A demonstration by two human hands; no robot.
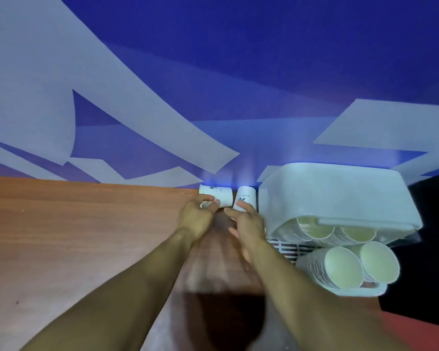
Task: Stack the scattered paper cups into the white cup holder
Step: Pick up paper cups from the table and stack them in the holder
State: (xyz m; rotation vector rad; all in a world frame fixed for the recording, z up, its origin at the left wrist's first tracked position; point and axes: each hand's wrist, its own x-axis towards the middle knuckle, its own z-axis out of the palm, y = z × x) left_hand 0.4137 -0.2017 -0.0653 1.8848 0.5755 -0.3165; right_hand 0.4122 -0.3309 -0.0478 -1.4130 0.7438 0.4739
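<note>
Two surfaces frame the work area: a blue wall (264, 59) with pale shapes behind, and a brown wooden table (74, 236) in front of it. At the right end of the table sits the white cup holder (335, 193), just beside the wall. It already carries an upper row of stacked cups (314, 230) and a lower row of stacked cups (342, 267), mouths facing the camera. Both forearms reach to the far edge of the table. The left hand (195, 219) has its fingers and thumb curled round the left cup (222, 196), which lies on its side against the wall. The right hand (246, 224) rests its fingers on the near end of the right cup (246, 197). Motion blur hides whether this hand has closed on the cup. The right cup stands just beside the holder wall; its attitude, upright or lying, cannot be determined. The two loose cups are close together but do not appear to touch. Handling note, as a judgement: paper cups are very light, thin-walled and easily crushed, and a cup on its side will roll. Take hold round the wall near the rolled rim, the stiffest part. Use light pressure only. Align each mouth with the existing stacks before nesting.
</note>
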